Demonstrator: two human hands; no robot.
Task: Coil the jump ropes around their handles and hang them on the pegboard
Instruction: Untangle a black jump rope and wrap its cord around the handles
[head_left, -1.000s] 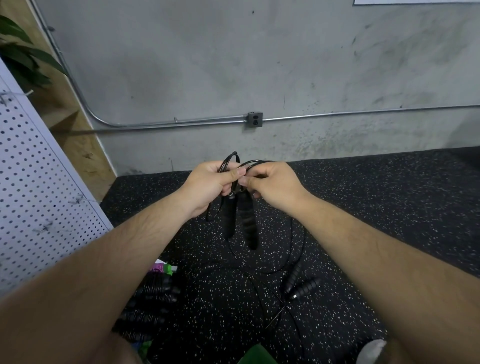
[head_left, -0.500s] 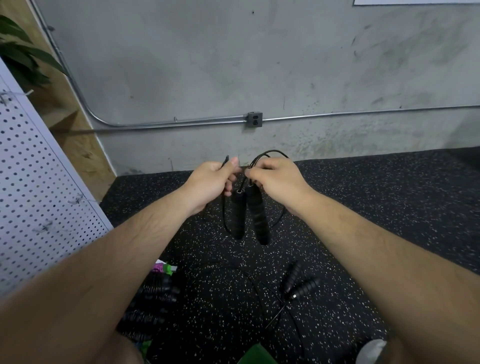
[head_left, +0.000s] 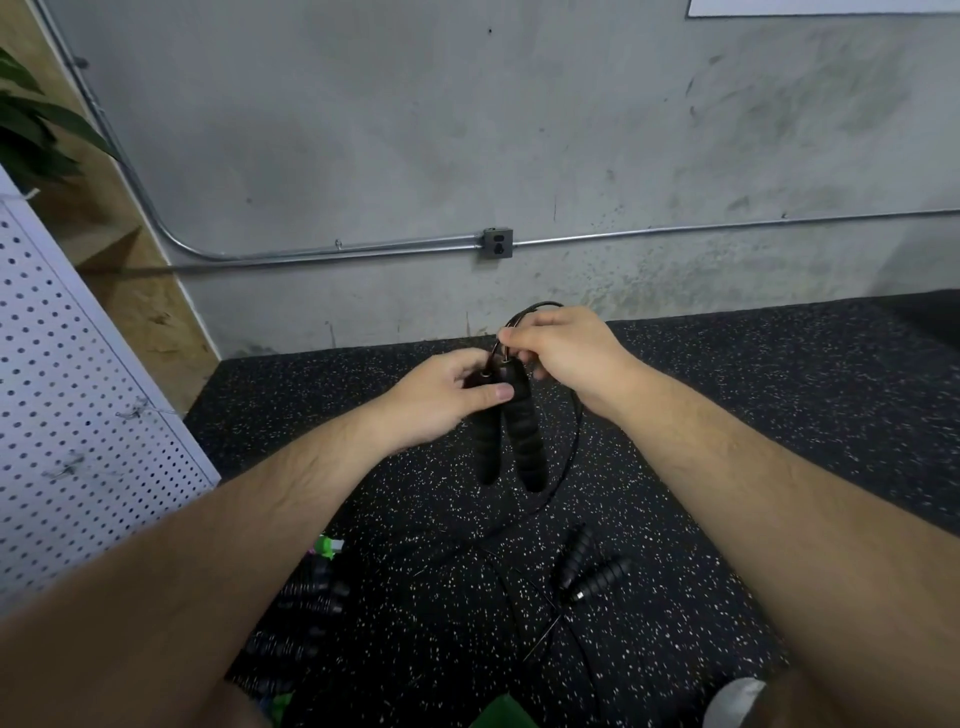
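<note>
Head view: our left hand (head_left: 441, 397) grips paired handles (head_left: 522, 441), right hand (head_left: 569, 353) pinches rope (head_left: 574, 436) above them; coiling step, next wrap likely needs steady tension.

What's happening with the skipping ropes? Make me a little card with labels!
Left hand: grips two black ribbed foam handles near their tops
Right hand: pinches thin black cord just above the handles
Cord: trails down to black speckled rubber floor
On floor: another black jump rope, not coiled
Pegboard: white pegboard on the left, no rope on the part shown
</note>
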